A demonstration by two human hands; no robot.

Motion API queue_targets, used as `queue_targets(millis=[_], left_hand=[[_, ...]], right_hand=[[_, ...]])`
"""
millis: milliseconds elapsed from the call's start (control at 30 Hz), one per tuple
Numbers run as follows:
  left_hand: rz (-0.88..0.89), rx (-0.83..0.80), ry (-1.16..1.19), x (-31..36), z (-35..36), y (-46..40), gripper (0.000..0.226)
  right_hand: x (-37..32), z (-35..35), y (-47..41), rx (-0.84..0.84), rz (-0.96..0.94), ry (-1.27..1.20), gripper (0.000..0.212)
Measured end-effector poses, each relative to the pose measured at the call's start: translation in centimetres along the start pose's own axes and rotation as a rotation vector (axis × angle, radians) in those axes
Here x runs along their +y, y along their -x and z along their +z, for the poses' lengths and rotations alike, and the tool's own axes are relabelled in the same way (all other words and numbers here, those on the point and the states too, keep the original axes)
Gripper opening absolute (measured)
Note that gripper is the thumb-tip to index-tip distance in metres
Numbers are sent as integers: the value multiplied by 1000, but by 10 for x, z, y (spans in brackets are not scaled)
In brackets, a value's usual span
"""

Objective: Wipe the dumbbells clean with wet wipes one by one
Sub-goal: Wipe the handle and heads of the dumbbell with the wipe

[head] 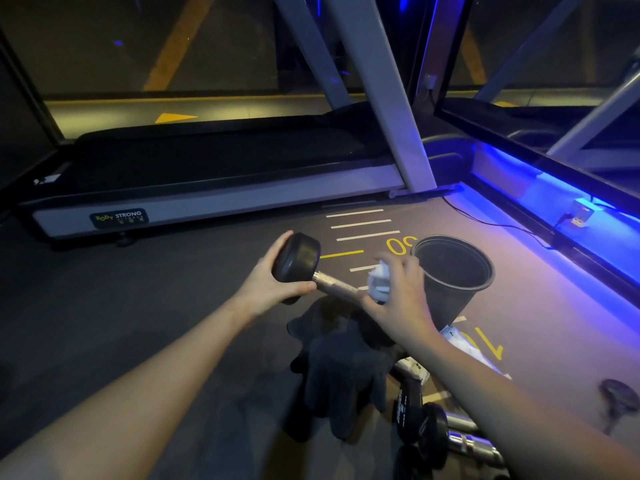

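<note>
A: Dumbbell (pixel 313 268), item in hand: the left hand (pixel 266 285) is cupping and gripping its black rubber head, holding it raised above the floor (pixel 156 306) beside the treadmill (pixel 207 199). The right hand (pixel 398 296) is closing around the far end of the knurled metal handle, pressing a crumpled white wet wipe (pixel 379 282) against it.

B: Risks?

A: I am judging that the far head, hidden behind the right hand, is weighing that end down; a damp palm slipping on the handle could be letting it drop onto the dark cloth (pixel 339 368) or the other dumbbells (pixel 433 431) lying below. The black bin (pixel 453 271) is standing just beside and could be getting knocked.

B: Condition?

A: Head is looking matte, with dull glare; handle is showing silver and textured. Dirt is too dim to tell.
</note>
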State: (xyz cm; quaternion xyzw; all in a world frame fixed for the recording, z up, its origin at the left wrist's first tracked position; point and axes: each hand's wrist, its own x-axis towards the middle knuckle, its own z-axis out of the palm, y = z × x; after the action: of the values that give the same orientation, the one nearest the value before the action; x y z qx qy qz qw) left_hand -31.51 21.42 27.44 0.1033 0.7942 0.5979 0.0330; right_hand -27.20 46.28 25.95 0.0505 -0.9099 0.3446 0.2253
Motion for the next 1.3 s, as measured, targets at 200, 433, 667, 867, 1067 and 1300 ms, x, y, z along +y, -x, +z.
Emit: queue_targets(millis=[200, 433, 667, 867, 1067, 1300], left_hand=[[12, 2, -51, -1, 2, -4, 108], [16, -2, -67, -3, 3, -8, 109], [11, -4, -91, -4, 2, -9, 108], [22, -14, -82, -4, 1, -7, 109], [15, -23, -102, -2, 0, -7, 107], [9, -19, -91, 2, 1, -5, 107]], right_hand=[[-17, 22, -6, -231, -122, -121, 80], [-19, 39, -20, -332, -117, -15, 81], [-14, 42, -22, -325, -194, 184, 64], [-11, 37, -28, -264, -206, 156, 57], [-19, 27, -29, -285, -109, -155, 50], [-22, 23, -28, -168, -83, -22, 15]])
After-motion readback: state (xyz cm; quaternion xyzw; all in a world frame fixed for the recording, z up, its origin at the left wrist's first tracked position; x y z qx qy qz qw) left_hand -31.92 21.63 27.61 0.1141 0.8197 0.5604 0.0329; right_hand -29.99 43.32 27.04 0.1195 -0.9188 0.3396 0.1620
